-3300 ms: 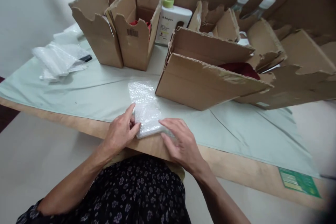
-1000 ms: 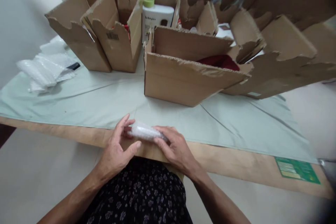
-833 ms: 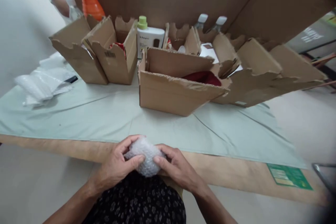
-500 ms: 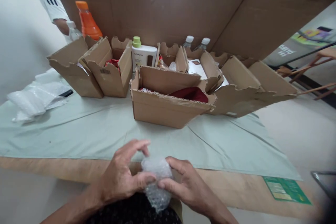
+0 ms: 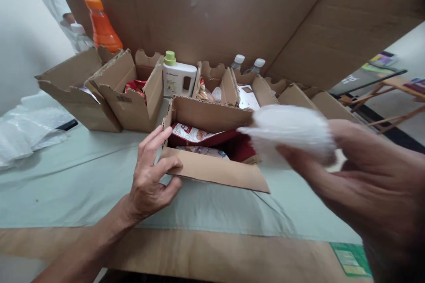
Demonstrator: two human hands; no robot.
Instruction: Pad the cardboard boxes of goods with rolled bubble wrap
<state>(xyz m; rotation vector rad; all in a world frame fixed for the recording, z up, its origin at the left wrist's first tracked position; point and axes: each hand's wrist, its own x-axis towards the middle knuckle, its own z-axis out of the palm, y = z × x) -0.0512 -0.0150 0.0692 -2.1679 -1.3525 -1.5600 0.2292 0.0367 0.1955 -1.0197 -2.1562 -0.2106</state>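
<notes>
My right hand (image 5: 361, 181), close to the camera at the right, is closed on a bubble-wrap bundle (image 5: 292, 130); what lies inside the wrap cannot be made out. The bundle is in the air and hides the right end of the front cardboard box (image 5: 215, 169). At that box's left front corner, my left hand (image 5: 149, 177) pinches the wall, which leans outward towards me. Inside the box are a white and red printed packet (image 5: 191, 132), a dark red pouch (image 5: 244, 148) and a second printed packet (image 5: 207, 152).
Several open cardboard boxes stand in a row behind, with a white jug with a green cap (image 5: 179, 77) among them. An orange bottle (image 5: 104, 28) and clear bottles rise behind. Bubble wrap (image 5: 29, 128) lies left on the green cloth (image 5: 99, 185). A tall cardboard panel (image 5: 199, 13) backs everything.
My right hand has lifted the bubble-wrap bundle from near my lap up to the right. My left hand has left the bundle and taken hold of the front box, whose front wall now leans out.
</notes>
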